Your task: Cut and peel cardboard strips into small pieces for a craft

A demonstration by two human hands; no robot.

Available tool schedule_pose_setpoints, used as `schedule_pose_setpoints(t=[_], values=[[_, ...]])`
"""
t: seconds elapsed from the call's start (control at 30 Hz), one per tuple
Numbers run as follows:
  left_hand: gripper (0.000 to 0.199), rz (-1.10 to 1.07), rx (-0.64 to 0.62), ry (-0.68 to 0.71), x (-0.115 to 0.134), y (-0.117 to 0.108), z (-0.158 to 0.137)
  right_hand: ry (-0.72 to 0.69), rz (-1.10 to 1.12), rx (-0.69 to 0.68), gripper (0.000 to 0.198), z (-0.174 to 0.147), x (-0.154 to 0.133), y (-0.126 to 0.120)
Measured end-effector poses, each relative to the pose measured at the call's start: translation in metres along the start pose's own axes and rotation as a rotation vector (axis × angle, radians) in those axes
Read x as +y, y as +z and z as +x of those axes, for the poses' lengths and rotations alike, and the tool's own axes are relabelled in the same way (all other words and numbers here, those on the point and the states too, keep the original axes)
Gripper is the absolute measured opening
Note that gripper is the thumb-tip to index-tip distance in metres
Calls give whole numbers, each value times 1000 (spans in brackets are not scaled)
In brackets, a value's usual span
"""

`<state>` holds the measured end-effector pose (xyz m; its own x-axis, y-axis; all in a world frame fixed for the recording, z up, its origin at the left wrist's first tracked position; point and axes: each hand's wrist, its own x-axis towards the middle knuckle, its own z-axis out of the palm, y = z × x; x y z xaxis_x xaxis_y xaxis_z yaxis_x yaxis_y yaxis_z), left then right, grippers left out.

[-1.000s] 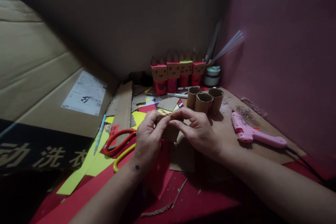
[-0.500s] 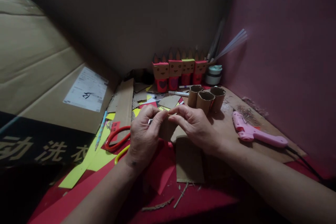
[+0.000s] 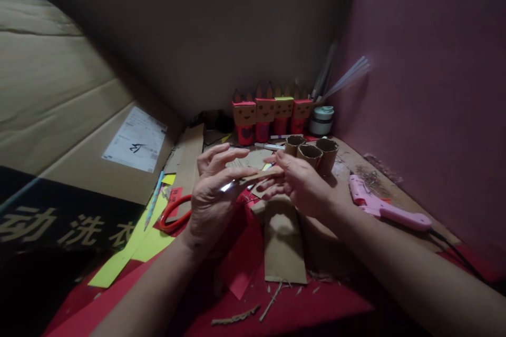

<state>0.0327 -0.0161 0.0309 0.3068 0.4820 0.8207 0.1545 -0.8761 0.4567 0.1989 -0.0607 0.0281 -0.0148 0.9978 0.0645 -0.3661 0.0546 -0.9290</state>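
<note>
A small piece of cardboard point(image 3: 261, 175) is between my two hands, seen nearly edge-on. My left hand point(image 3: 215, 187) has it at the left end, thumb along it and the other fingers raised and curved. On the right end, my right hand point(image 3: 298, 181) grips it between thumb and fingers. Below them a flat cardboard strip point(image 3: 284, 253) lies beside red paper point(image 3: 241, 268). Red-handled scissors point(image 3: 168, 221) rest just left of my left hand, partly hidden by it. Three cardboard tubes point(image 3: 310, 154) stand upright beyond my right hand.
A pink glue gun point(image 3: 389, 209) lies on the right, its cord trailing off. Several cardboard figures with faces point(image 3: 244, 115) line the back beside a pale green jar point(image 3: 321, 120). A big cardboard box point(image 3: 79, 116) borders the left; a blue pencil point(image 3: 153, 200) lies near yellow paper point(image 3: 118, 263).
The cardboard piece has turned from hanging down to nearly flat and edge-on. My left fingers have spread upward, and my right hand has shifted its hold. The view has tilted slightly.
</note>
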Motion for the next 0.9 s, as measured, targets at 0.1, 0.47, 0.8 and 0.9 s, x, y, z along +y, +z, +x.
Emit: schedule_pose_setpoints(t=[0.1, 0.47, 0.8, 0.9], values=[[12, -19, -54, 73, 5, 1, -2, 239, 278, -80, 32, 0, 2, -3], [12, 82, -182, 150, -1, 1, -4, 142, 391, -107, 28, 2, 3, -4], [38, -395, -150, -684, -8, 4, 1, -94, 167, 208, 31, 3, 6, -6], [30, -395, -207, -735, -3, 9, 0, -109, 113, 204, 25, -1, 9, -1]])
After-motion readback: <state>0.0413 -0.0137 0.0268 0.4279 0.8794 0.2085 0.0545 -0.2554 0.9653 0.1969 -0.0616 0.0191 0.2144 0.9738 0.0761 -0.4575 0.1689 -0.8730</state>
